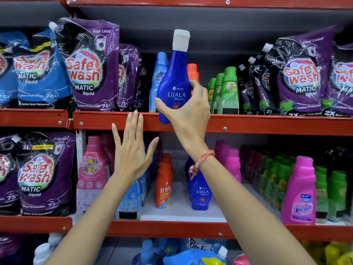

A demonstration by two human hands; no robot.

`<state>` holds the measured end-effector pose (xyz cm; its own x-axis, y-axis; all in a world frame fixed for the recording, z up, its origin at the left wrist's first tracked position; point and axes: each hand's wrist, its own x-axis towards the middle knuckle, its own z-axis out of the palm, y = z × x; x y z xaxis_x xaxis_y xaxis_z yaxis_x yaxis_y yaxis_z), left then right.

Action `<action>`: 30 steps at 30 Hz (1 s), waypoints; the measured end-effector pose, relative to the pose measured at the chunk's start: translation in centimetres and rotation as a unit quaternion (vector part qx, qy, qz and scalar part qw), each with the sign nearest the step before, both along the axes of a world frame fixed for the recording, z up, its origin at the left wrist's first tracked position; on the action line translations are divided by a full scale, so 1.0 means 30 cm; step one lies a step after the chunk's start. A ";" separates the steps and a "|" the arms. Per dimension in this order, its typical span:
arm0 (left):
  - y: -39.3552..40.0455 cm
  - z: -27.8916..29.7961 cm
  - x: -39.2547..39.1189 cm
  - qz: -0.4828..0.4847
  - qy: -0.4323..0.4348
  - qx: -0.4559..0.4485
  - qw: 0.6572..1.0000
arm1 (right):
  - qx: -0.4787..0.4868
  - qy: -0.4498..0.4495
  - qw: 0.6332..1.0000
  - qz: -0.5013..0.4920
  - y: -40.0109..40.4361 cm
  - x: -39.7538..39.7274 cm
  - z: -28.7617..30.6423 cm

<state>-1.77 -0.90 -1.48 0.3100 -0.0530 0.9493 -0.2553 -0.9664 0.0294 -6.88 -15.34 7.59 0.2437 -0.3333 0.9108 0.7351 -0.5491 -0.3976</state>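
Observation:
My right hand (188,109) grips a dark blue Ujala bottle (174,79) with a white cap, upright and slightly tilted, in front of the upper red shelf edge (248,124). Thumb and fingers curl round its lower body. My left hand (131,150) is raised flat with fingers straight and spread, fingertips reaching the same shelf edge, holding nothing. A second Ujala bottle (200,194) stands on the lower shelf behind my right forearm.
The upper shelf carries purple and blue Safe Wash pouches (89,69), a light blue bottle (159,77), an orange-capped bottle (193,71) and green bottles (227,92). The lower shelf holds a Revive bottle (164,190), pink Vanish bottles (301,194), green bottles and more pouches.

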 end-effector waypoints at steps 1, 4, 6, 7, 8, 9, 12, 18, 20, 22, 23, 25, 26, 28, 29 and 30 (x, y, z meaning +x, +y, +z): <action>-0.011 -0.020 -0.007 -0.002 -0.004 0.004 1.000 | 0.000 0.005 1.000 0.004 -0.012 -0.017 -0.022; -0.048 -0.087 -0.025 -0.019 -0.011 0.008 1.000 | 0.001 0.024 1.000 0.016 -0.046 -0.049 -0.105; -0.069 -0.140 -0.030 -0.031 -0.008 0.005 0.999 | 0.002 0.037 0.999 0.017 -0.069 -0.056 -0.168; -0.077 -0.169 -0.029 -0.035 -0.006 0.005 0.999 | 0.002 0.045 0.999 0.017 -0.081 -0.057 -0.199; -0.083 -0.199 -0.027 -0.039 -0.001 0.004 0.999 | 0.000 0.056 0.998 0.016 -0.094 -0.058 -0.231; -0.086 -0.229 -0.022 -0.042 0.006 0.002 0.999 | -0.002 0.067 0.998 0.015 -0.105 -0.057 -0.263; -0.097 -0.324 -0.009 -0.046 0.036 0.003 0.998 | -0.001 0.097 0.995 0.003 -0.140 -0.042 -0.366; -0.115 -0.517 0.003 -0.051 0.109 0.011 0.993 | -0.010 0.172 0.985 -0.032 -0.189 0.040 -0.566; -0.114 -0.585 0.009 -0.046 0.142 0.019 0.989 | -0.018 0.196 0.980 -0.042 -0.199 0.067 -0.628; -0.100 -0.651 0.018 -0.033 0.178 0.026 0.983 | -0.023 0.219 0.974 -0.058 -0.208 0.092 -0.683; -0.088 -0.679 0.023 -0.027 0.194 0.033 0.980 | -0.024 0.229 0.971 -0.066 -0.214 0.106 -0.707; -0.067 -0.721 0.034 -0.016 0.211 0.056 0.976 | -0.027 0.251 0.964 -0.080 -0.225 0.132 -0.744; -0.061 -0.732 0.038 -0.015 0.213 0.065 0.975 | -0.029 0.261 0.961 -0.085 -0.231 0.143 -0.758; -0.060 -0.735 0.041 -0.017 0.215 0.064 0.974 | -0.035 0.276 0.956 -0.091 -0.241 0.161 -0.782; -0.063 -0.733 0.042 -0.018 0.217 0.056 0.974 | -0.036 0.282 0.954 -0.094 -0.245 0.168 -0.792; -0.065 -0.731 0.041 -0.019 0.218 0.050 0.975 | -0.037 0.285 0.953 -0.096 -0.248 0.172 -0.801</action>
<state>-0.53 -2.85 -23.42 0.6779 -0.1588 0.7178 -0.2763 -0.9599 0.0485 -1.72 -22.77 -16.43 0.6474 -0.3612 0.6711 0.2934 -0.6946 -0.6569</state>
